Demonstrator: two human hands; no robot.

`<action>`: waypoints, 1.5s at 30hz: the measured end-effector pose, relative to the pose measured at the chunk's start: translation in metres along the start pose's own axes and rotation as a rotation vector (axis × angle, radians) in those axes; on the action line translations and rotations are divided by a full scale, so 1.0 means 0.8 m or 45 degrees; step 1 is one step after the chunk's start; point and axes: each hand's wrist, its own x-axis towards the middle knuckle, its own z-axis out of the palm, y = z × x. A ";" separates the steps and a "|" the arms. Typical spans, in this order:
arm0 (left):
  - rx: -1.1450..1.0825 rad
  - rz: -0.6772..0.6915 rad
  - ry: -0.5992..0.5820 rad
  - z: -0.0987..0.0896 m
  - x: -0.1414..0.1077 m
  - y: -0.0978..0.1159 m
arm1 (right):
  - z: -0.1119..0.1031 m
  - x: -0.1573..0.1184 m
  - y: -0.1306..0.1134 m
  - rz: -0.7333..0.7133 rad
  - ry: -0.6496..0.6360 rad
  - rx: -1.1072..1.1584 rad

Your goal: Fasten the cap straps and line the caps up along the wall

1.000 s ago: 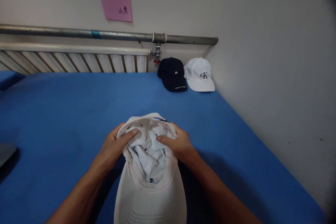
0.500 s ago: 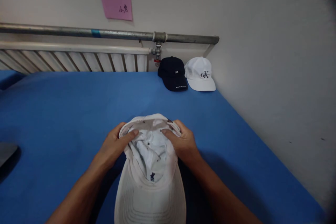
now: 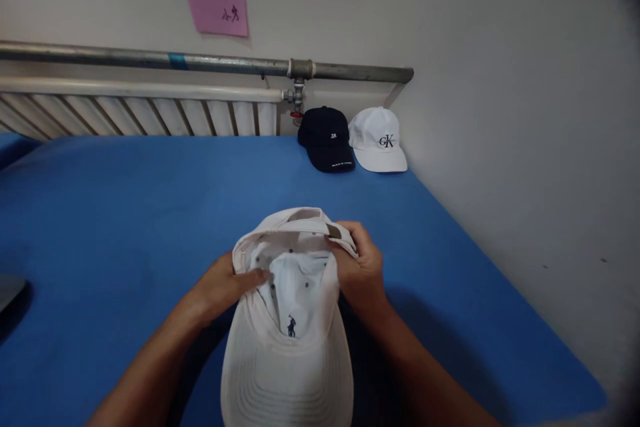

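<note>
A pale cap [image 3: 287,367] is held with its inside facing up and its brim toward me; a small dark horse-rider mark shows near the brim. My left hand [image 3: 227,285] grips the left rim, thumb inside the cap and fingers hidden behind it. On the right side, my right hand [image 3: 360,265] pinches the rim beside the strap's brown end. The strap and back opening are at the far edge of the cap.
At the back right of the blue surface [image 3: 150,213], a black cap [image 3: 325,137] and a white cap [image 3: 379,140] stand side by side. A radiator [image 3: 175,115] and pipe run along the wall. A dark object [image 3: 10,292] lies at the left edge.
The cap's back edge has risen and its strap has come into view. My right thumb has moved from the inside to the strap end. The crown looks less crumpled.
</note>
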 end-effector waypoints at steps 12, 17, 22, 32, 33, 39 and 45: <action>-0.011 0.037 -0.081 -0.013 -0.003 0.007 | -0.009 0.006 0.000 -0.057 0.159 -0.015; 0.185 0.166 0.210 -0.020 0.004 0.002 | -0.008 0.013 0.004 -0.005 0.049 0.021; 0.084 0.272 0.316 -0.022 0.007 -0.002 | -0.003 0.016 0.005 0.081 -0.128 0.000; -0.149 0.289 0.567 -0.039 0.015 0.000 | -0.005 0.013 0.003 0.208 -0.475 -0.123; -0.166 0.293 0.593 -0.041 0.015 -0.001 | -0.006 0.010 0.001 0.253 -0.613 -0.136; -0.177 0.291 0.673 -0.045 0.017 0.001 | 0.006 -0.008 0.003 0.473 -0.984 0.102; 0.095 0.459 0.769 -0.036 0.001 0.011 | 0.015 -0.006 0.010 0.374 -0.641 0.067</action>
